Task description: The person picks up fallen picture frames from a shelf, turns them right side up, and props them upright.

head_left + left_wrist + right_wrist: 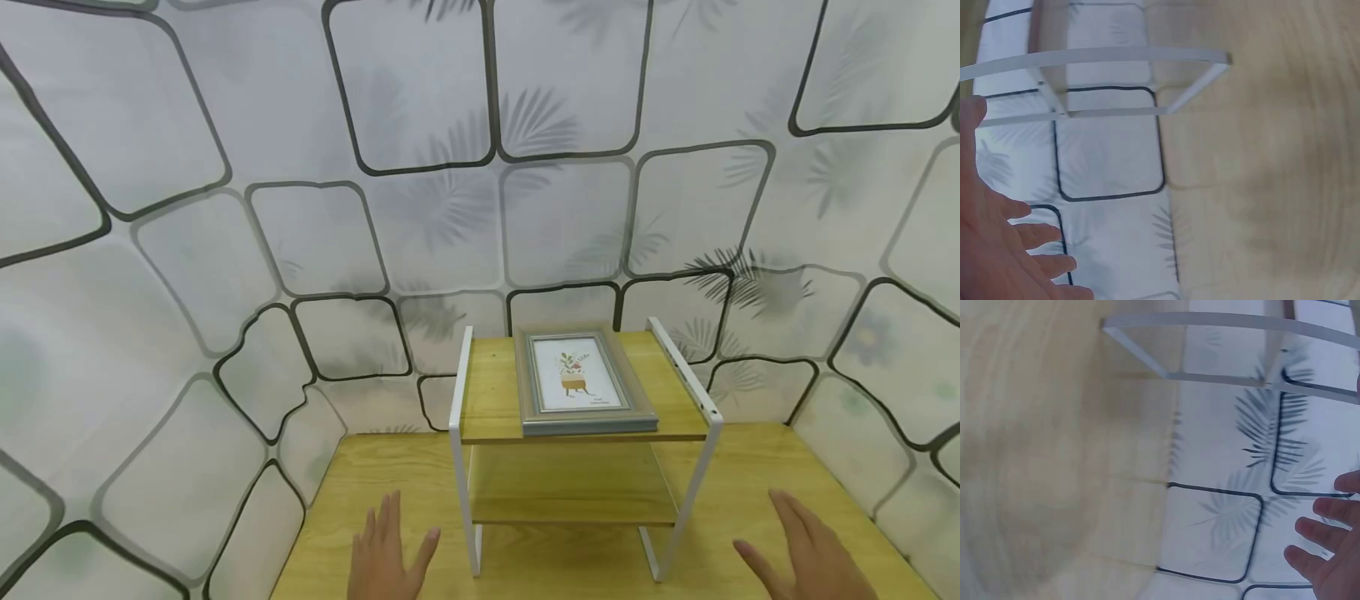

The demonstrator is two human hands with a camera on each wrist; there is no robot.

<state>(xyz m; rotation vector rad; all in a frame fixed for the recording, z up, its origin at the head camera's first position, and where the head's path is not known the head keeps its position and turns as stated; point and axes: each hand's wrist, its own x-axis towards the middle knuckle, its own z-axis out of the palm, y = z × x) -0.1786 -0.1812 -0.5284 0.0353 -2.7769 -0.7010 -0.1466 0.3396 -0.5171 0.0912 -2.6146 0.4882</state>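
A picture frame (pixel 576 377) with a plant print lies face up on the top board of a small two-tier shelf table (pixel 573 487). Its boards are yellow wood and its side frames white. My left hand (pixel 390 550) is in front of the table's left side, fingers extended and thumb apart, holding nothing. To the front right, my right hand (pixel 806 546) is likewise spread and holds nothing. Both wrist views show a white side frame (pixel 1129 57) beyond the fingers, with a gap between; the right wrist view has the right hand (pixel 1335 544) at its edge.
The table stands on a yellow wood-grain floor (pixel 390 475). Behind it and along both sides hang pale sheets (pixel 442 225) patterned with dark rounded squares and leaf prints, meeting the floor close behind the table.
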